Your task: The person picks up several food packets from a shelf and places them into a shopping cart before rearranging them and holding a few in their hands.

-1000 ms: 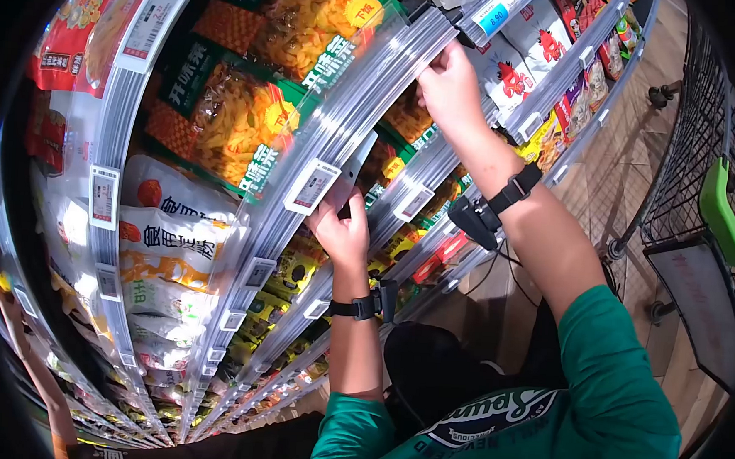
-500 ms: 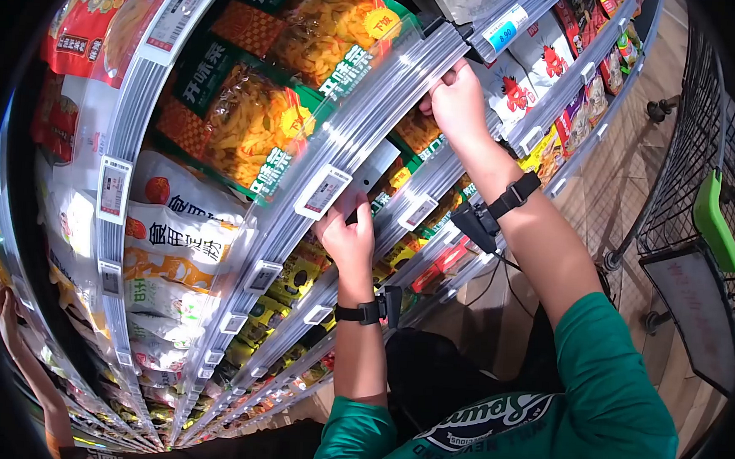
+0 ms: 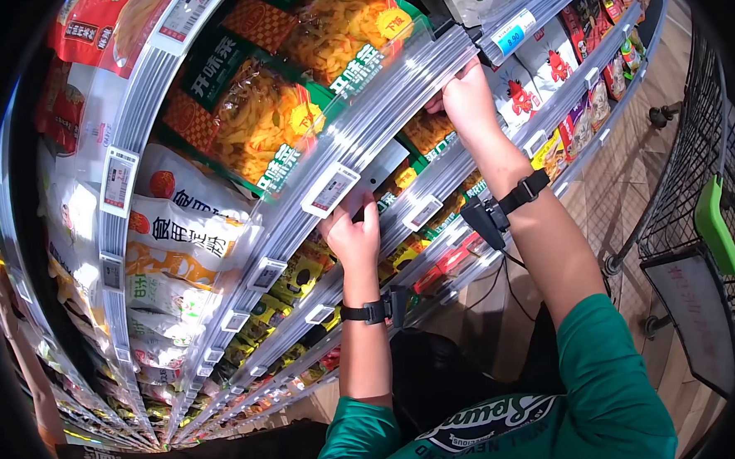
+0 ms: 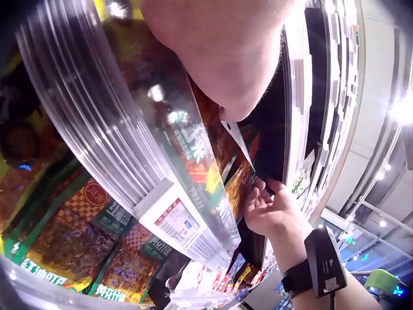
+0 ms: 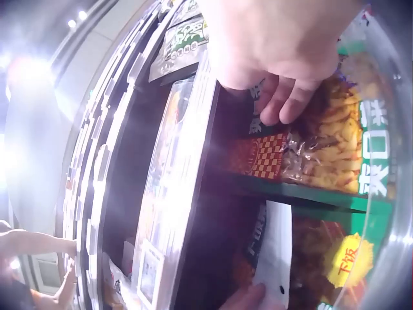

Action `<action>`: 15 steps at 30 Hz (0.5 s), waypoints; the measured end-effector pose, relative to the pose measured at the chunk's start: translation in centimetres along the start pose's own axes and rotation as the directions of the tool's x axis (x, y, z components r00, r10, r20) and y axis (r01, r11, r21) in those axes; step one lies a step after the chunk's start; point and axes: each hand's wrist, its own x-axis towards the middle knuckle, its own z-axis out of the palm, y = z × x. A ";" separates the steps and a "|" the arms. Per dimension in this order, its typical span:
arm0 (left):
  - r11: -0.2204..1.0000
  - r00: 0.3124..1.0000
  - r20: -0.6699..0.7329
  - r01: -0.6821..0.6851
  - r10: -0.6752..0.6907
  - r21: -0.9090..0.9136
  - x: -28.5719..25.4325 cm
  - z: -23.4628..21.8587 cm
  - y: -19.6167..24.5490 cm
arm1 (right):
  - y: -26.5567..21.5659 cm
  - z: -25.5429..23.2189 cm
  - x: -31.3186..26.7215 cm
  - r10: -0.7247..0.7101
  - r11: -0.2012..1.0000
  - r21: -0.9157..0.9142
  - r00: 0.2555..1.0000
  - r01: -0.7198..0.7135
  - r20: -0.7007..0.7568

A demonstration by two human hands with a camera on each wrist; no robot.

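In the head view my left hand (image 3: 353, 237) is under a clear-fronted shelf rail (image 3: 363, 150), close to a price tag (image 3: 330, 190). It pinches a flat white plate (image 5: 279, 248) with a small dark hole; the thumb lies on its near end in the right wrist view. My right hand (image 3: 474, 106) is at the far end of the same rail, with fingers bent beneath the shelf. Just behind those fingers lies a green-edged pickle packet (image 5: 329, 142). The right thumb is mostly hidden, and I cannot tell whether this hand grips the rail.
Pickle packets (image 3: 261, 112) fill the shelf above, and white starch bags (image 3: 189, 228) lie to the left. Lower shelves hold more packets (image 3: 299, 272). A wire cart (image 3: 676, 212) with a green handle stands at right. Another person's arm (image 3: 32, 370) reaches in at lower left.
The view has shifted, so shelf and hands sit slightly further right. More of the white plate's face shows beside my left hand. Both hands keep their places at the rail.
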 end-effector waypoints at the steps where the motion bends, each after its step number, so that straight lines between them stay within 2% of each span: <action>1: 0.999 0.999 -0.028 -0.037 0.038 0.021 0.2 -0.1 0.2 | 0.1 0.1 -0.1 0.002 1.000 0.002 1.000 -0.002 0.000; 3: 0.999 0.999 -0.034 -0.038 0.038 0.004 0.2 0.0 0.3 | 0.3 0.5 -0.3 -0.053 0.999 -0.014 0.996 0.053 -0.070; 7: 0.998 0.998 -0.038 -0.054 0.053 -0.028 0.4 -0.3 0.7 | 0.6 0.8 -0.2 -0.075 0.996 0.034 0.992 0.078 -0.104; 10: 0.998 0.997 -0.034 -0.065 0.065 0.009 0.6 -0.5 0.9 | 1.4 0.9 -0.8 -0.111 0.992 0.033 0.979 0.118 -0.168; 11: 0.998 0.997 -0.035 -0.064 0.064 0.008 0.5 -0.4 0.9 | 1.7 0.7 -0.9 -0.130 0.991 -0.031 0.978 0.127 -0.163; 13: 0.997 0.995 -0.098 0.018 -0.025 -0.070 0.3 -0.1 0.7 | 1.9 0.4 -1.0 -0.145 0.987 -0.093 0.977 0.132 -0.157; 14: 0.998 0.995 -0.095 0.020 -0.026 -0.068 0.0 -0.1 0.4 | 2.0 0.2 -1.0 -0.156 0.986 -0.089 0.977 0.144 -0.145; 15: 0.989 0.995 -0.042 0.090 -0.095 -0.117 -0.3 -0.2 0.2 | 2.0 0.1 -0.9 -0.167 0.984 -0.085 0.977 0.156 -0.133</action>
